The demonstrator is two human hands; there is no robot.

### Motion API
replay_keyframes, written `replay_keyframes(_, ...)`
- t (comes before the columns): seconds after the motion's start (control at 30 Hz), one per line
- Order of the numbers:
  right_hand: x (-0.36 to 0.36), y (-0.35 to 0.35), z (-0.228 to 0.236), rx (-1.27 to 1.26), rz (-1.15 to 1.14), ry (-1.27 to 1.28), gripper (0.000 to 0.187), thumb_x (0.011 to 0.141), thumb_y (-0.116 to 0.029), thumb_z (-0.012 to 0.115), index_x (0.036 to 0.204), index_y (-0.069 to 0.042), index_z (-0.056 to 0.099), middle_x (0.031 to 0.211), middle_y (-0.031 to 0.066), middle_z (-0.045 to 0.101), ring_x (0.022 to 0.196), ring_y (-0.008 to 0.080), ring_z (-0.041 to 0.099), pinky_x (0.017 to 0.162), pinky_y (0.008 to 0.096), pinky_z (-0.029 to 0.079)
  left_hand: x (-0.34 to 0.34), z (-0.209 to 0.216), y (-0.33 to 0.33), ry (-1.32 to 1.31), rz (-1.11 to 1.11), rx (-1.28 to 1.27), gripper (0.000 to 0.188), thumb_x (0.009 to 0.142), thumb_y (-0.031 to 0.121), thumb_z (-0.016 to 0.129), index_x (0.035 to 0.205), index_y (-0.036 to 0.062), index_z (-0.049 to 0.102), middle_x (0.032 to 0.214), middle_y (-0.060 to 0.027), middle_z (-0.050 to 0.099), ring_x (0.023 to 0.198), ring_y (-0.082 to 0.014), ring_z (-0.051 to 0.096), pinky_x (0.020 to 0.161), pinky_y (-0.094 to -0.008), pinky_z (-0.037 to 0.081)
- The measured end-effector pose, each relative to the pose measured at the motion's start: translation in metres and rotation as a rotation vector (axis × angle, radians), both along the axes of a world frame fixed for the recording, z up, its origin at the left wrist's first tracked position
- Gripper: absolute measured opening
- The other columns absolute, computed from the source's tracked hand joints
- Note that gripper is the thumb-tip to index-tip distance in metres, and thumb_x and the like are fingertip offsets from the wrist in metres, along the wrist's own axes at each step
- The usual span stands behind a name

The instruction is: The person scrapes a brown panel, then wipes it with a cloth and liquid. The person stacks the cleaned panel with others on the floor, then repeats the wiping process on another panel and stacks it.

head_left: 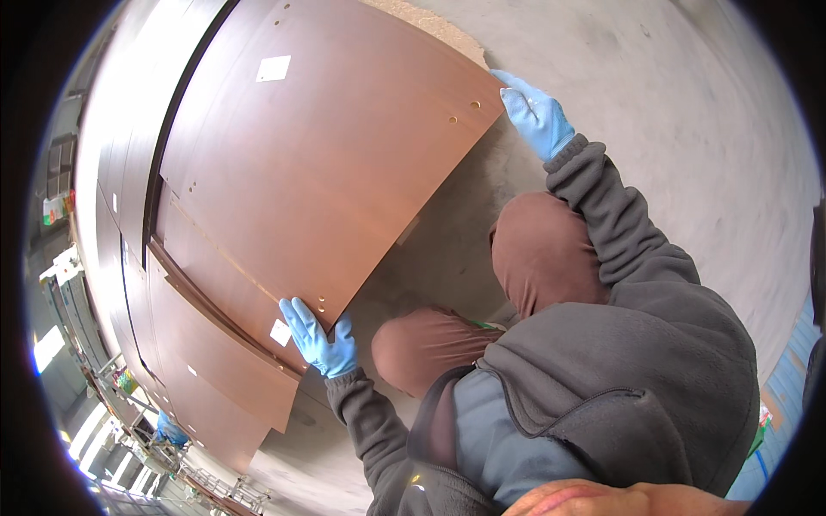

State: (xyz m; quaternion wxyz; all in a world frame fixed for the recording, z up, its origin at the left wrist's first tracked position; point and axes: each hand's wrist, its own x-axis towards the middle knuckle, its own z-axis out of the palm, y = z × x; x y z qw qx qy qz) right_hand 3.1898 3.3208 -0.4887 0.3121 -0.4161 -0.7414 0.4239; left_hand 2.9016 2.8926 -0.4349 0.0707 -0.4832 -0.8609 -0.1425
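A large brown flat panel lies before me on a stack of similar panels, with small round holes near its corners and a white label. My left hand, in a light blue glove, is at the panel's near left corner, which sits between the thumb and the fingers. My right hand, gloved the same way, grips the right corner, its thumb by the near edge and its fingers along the far side. Parts of the right fingers are hidden behind the panel.
More brown panels lie at the left under and beside the top one, some with white labels. My bent knees are close to the panel's near edge. Grey concrete floor extends to the right. Racks and equipment stand at the far left.
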Motion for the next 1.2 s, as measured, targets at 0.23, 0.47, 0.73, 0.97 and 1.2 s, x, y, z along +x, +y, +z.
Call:
replay_keyframes(0.23,0.006,0.001,0.002,-0.288,0.053,0.304,0.053,0.110,-0.041,0.054,0.144,-0.002,0.061,0.135,0.0125,0.069,0.127,0.0205,0.062,0.109,0.0343,0.048,0.000,-0.001,0.000,-0.051,0.004,-0.019,0.087,0.099,0.063,0.060,0.158,0.0014,0.044,0.161,-0.0278,0.042,0.149,-0.0447,0.042,0.121,-0.0528,0.038)
replay_keyframes(0.47,0.020,-0.005,0.012,-0.472,0.167,0.365,0.058,0.099,-0.018,0.063,0.154,-0.005,0.051,0.129,0.0054,0.068,0.114,0.0132,0.060,0.094,0.0283,0.049,0.003,-0.004,-0.002,-0.217,0.044,-0.015,0.089,0.095,0.047,0.074,0.162,0.0025,0.036,0.169,-0.0278,0.027,0.157,-0.0450,0.027,0.126,-0.0547,0.028)
replay_keyframes(0.73,0.018,-0.006,0.005,-0.303,0.148,0.276,0.066,0.093,-0.015,0.065,0.157,-0.011,0.049,0.151,0.0151,0.059,0.141,0.0243,0.052,0.119,0.0379,0.040,0.007,-0.002,-0.004,-0.309,0.089,-0.036,0.095,0.093,0.043,0.078,0.165,0.0047,0.029,0.173,-0.0264,0.017,0.160,-0.0430,0.019,0.128,-0.0532,0.022)
replay_keyframes(0.97,0.016,-0.006,0.012,-0.390,0.115,0.243,0.066,0.094,-0.022,0.069,0.155,-0.010,0.050,0.154,0.0179,0.056,0.146,0.0282,0.049,0.122,0.0399,0.039,0.014,-0.003,0.000,-0.302,0.140,-0.099,0.097,0.094,0.049,0.076,0.166,0.0047,0.027,0.173,-0.0251,0.017,0.160,-0.0421,0.018,0.129,-0.0525,0.020)
replay_keyframes(1.2,0.016,-0.005,0.014,-0.292,0.090,0.152,0.066,0.096,-0.034,0.075,0.153,-0.010,0.053,0.148,0.0166,0.062,0.140,0.0289,0.056,0.119,0.0449,0.042,0.006,-0.006,-0.007,-0.250,0.086,-0.084,0.096,0.093,0.054,0.075,0.163,0.0031,0.033,0.171,-0.0267,0.023,0.159,-0.0429,0.023,0.128,-0.0514,0.024)
